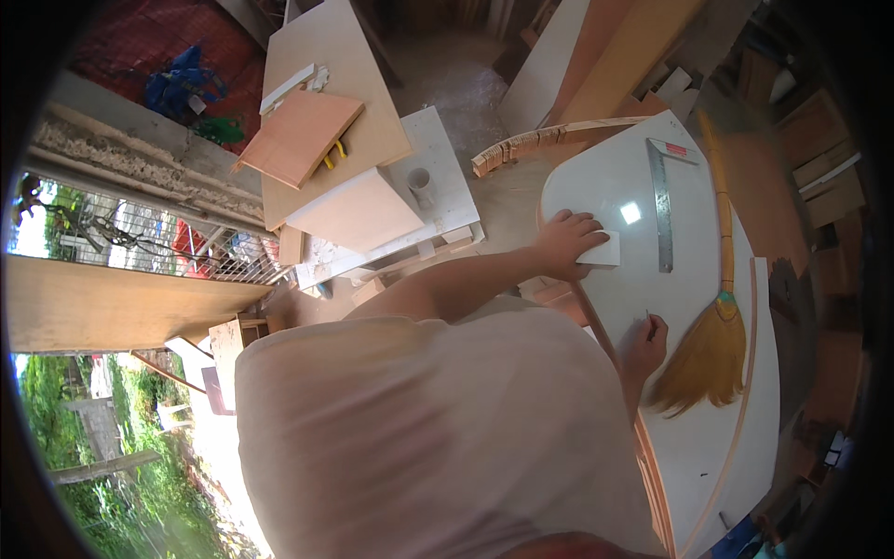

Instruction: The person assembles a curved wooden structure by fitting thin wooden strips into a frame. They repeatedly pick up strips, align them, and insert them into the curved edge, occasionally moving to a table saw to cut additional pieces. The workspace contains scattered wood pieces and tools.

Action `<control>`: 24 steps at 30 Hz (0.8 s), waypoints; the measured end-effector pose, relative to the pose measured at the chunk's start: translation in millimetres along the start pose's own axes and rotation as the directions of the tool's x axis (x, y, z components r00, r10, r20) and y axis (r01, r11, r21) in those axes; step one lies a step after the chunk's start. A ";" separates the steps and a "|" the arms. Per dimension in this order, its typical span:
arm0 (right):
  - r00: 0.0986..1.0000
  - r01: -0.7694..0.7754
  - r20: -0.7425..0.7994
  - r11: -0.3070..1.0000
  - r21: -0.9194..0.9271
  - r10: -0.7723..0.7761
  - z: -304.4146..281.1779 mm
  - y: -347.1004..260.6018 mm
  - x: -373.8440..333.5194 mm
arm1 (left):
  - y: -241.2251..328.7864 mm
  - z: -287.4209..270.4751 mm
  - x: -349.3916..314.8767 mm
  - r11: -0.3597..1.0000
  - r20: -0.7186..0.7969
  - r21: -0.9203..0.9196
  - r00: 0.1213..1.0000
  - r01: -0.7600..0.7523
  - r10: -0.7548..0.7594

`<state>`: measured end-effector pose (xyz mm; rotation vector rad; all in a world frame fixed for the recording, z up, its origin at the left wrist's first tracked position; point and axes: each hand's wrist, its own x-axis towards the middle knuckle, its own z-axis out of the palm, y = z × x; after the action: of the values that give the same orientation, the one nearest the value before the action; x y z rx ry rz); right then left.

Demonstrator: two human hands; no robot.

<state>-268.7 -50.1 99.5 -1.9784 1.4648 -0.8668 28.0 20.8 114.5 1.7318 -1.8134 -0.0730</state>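
A large white board (615,177) with a rounded end lies in front of both my hands. My left hand (570,244) rests at its near edge, the fingers closed over a small white rectangular piece (603,250) lying against the surface. Lower down, my right hand (644,343) is pinched around a thin pencil-like stick (649,317), too small to name surely. Across the board from my hands lie a metal try square (662,205) and a soft broom (712,349) with a bamboo handle.
A curved wooden strip (559,136) stands beyond the board's rounded end. A long thin strip (751,345) lies past the broom. To the left, a work table (438,154) carries wood panels (303,140), a cup-like cylinder (421,184) and yellow-handled tool parts (336,154). Stacked boards (824,158) fill the far right.
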 end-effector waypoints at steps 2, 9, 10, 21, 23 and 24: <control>1.000 0.011 -0.010 0.999 -0.036 -0.011 -0.8 -8.5 -1.1 | 3.4 -5.4 5.1 1.000 0.045 -0.012 0.999 0.004 -0.004; 0.964 0.180 -0.188 0.981 -0.073 -0.191 -7.6 -24.3 4.0 | 2.0 1.8 13.9 0.995 0.002 0.075 0.998 -0.069 0.069; 0.962 0.186 -0.193 0.981 -0.058 -0.194 -8.4 -24.0 4.0 | 0.1 3.0 13.9 0.992 0.007 0.086 0.995 -0.095 0.095; 0.986 0.030 -0.165 0.997 0.065 -0.019 -23.0 -23.2 -5.1 | -28.4 4.0 25.7 0.956 0.240 0.091 0.938 -0.280 0.251; 0.984 -0.016 -0.174 0.992 0.122 0.037 -14.9 -31.4 -8.0 | -39.8 -2.1 31.4 0.935 0.296 0.024 0.896 -0.353 0.331; 0.982 -0.040 -0.178 0.987 0.158 0.068 -14.7 -30.6 -4.8 | -44.5 -0.5 43.7 0.918 0.315 -0.018 0.870 -0.395 0.380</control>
<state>-261.7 -37.6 130.6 -1.7770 1.4953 -1.1277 70.0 -25.3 112.1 1.4087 -2.3854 -0.1465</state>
